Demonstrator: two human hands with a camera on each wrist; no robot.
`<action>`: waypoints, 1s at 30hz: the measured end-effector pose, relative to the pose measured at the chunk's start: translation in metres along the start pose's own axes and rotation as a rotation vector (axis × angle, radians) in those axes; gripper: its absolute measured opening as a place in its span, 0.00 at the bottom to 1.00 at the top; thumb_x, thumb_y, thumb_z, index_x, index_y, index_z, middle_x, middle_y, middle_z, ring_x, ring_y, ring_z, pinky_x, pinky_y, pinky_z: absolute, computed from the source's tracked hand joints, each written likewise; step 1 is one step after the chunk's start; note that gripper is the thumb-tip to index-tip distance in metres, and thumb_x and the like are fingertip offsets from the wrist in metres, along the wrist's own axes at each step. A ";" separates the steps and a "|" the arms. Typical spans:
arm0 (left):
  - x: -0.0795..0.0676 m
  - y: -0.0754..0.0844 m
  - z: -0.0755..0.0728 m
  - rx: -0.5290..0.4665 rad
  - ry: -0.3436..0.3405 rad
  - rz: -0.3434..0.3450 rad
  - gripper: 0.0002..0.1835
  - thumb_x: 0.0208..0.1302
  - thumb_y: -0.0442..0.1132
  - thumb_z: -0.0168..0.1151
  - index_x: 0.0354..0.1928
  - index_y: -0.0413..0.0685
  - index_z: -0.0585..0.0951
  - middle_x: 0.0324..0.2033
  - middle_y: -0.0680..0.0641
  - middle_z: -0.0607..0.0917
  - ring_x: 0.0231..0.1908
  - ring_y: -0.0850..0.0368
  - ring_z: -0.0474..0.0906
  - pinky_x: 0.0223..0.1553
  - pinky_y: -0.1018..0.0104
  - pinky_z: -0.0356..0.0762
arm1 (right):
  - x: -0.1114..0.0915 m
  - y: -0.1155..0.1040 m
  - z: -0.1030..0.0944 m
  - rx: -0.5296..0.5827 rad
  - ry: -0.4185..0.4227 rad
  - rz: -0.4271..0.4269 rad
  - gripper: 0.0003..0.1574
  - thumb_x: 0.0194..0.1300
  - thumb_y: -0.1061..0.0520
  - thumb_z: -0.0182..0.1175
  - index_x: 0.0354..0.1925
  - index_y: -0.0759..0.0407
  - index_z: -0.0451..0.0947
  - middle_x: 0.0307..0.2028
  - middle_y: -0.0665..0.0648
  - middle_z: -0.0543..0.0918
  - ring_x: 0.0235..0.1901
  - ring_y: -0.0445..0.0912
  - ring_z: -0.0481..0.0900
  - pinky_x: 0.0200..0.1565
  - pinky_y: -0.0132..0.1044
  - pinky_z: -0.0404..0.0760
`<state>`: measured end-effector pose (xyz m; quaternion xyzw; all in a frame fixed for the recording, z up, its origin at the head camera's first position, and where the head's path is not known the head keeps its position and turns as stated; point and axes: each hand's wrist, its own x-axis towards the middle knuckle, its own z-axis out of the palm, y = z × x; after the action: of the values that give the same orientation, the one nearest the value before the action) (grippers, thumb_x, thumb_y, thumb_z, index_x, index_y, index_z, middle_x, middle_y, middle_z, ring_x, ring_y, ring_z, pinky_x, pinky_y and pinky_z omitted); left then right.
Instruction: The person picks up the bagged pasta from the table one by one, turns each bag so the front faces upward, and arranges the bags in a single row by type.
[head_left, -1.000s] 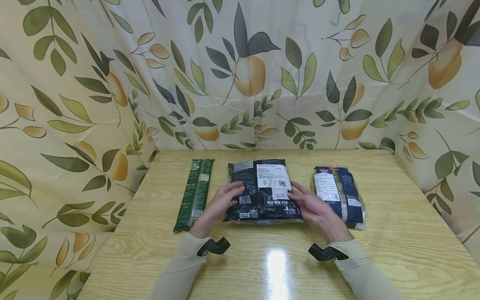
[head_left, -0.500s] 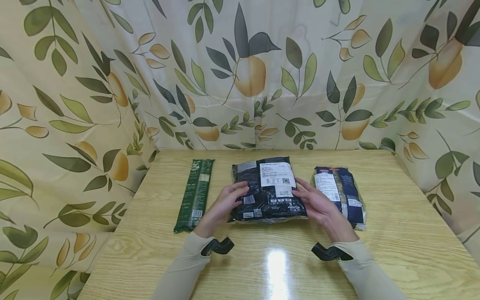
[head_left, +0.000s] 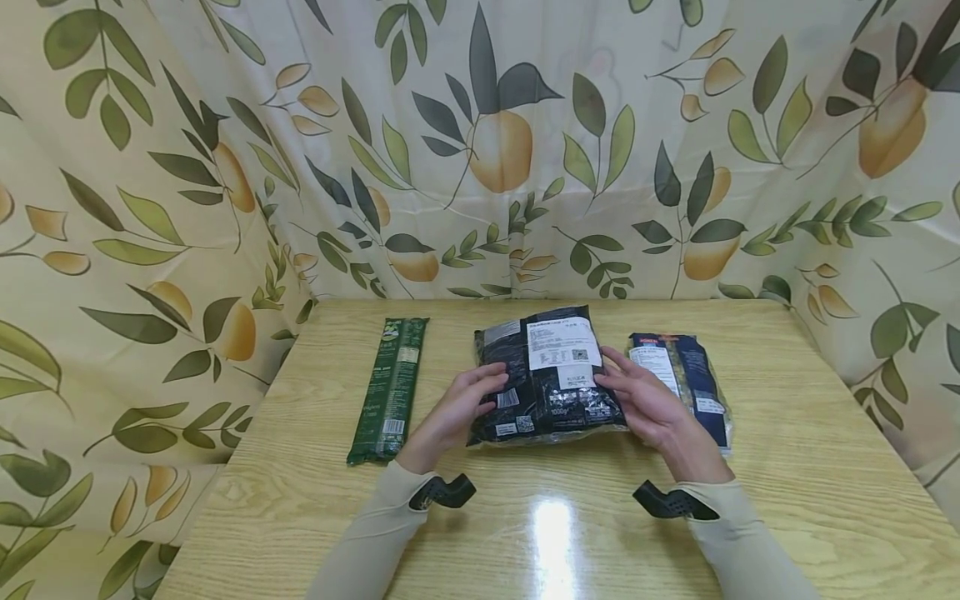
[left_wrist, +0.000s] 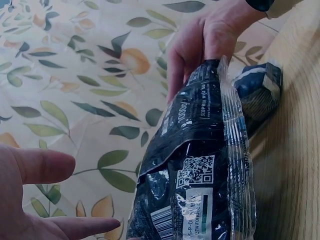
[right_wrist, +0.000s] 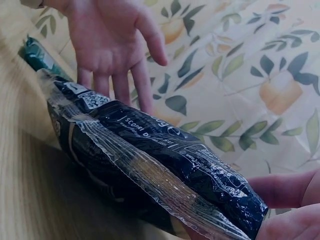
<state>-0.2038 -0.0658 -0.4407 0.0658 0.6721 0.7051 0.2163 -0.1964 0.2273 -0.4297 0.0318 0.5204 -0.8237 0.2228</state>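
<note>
And here's the left hand (head_left: 456, 404), fingers straight and thumb free, touching the left side of the black bag (head_left: 551, 400) at the frame's centre; its lower fingertips are lost behind the plastic. Over on the other side, the right hand (head_left: 656, 417) grips the bag's edge, a corner tucked between thumb and fingers, though the right wrist view cuts that hand off at lower right. Whether the bag touches the table is hard to make out. Its printed face looks up, lettering upright, the top edge slanting higher towards the right; the outline is slightly wider than deep, so the longer run goes side to side. Glossy, crinkled film, a plump pillow shape, a clear ribbed seam (left_wrist: 237, 150) along the near edge, and a white label (head_left: 558, 342) whose small print can't be read. Left of centre, a slim green packet (head_left: 390, 392) lies nearly lengthwise, foot angled to lower left. At right, a blue packet (head_left: 705, 383), partly covered by the right hand, has a see-through side. Pale sleeves (head_left: 367, 533) run off the bottom. Beneath it all, the shiny wood-grain table (head_left: 480, 533); behind, creased cloth (head_left: 300, 225) printed with leaves and fruit.
</note>
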 end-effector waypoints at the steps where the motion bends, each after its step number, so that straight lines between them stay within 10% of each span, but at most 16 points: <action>1: 0.000 0.000 0.001 -0.002 -0.005 0.001 0.31 0.79 0.43 0.50 0.77 0.35 0.62 0.79 0.36 0.61 0.78 0.36 0.57 0.78 0.37 0.55 | -0.001 -0.001 0.000 0.001 -0.002 -0.001 0.53 0.79 0.67 0.49 0.84 0.47 0.29 0.84 0.60 0.40 0.54 0.35 0.83 0.55 0.33 0.85; 30: 0.010 -0.001 0.023 -0.103 -0.110 0.013 0.31 0.79 0.41 0.49 0.77 0.33 0.61 0.80 0.37 0.56 0.80 0.37 0.51 0.80 0.35 0.47 | -0.022 -0.030 -0.002 -0.029 0.030 -0.064 0.57 0.73 0.71 0.56 0.84 0.45 0.37 0.85 0.58 0.34 0.53 0.30 0.83 0.56 0.28 0.83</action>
<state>-0.2036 -0.0411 -0.4412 0.0977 0.6215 0.7355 0.2517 -0.1889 0.2472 -0.3993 0.0244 0.5364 -0.8222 0.1891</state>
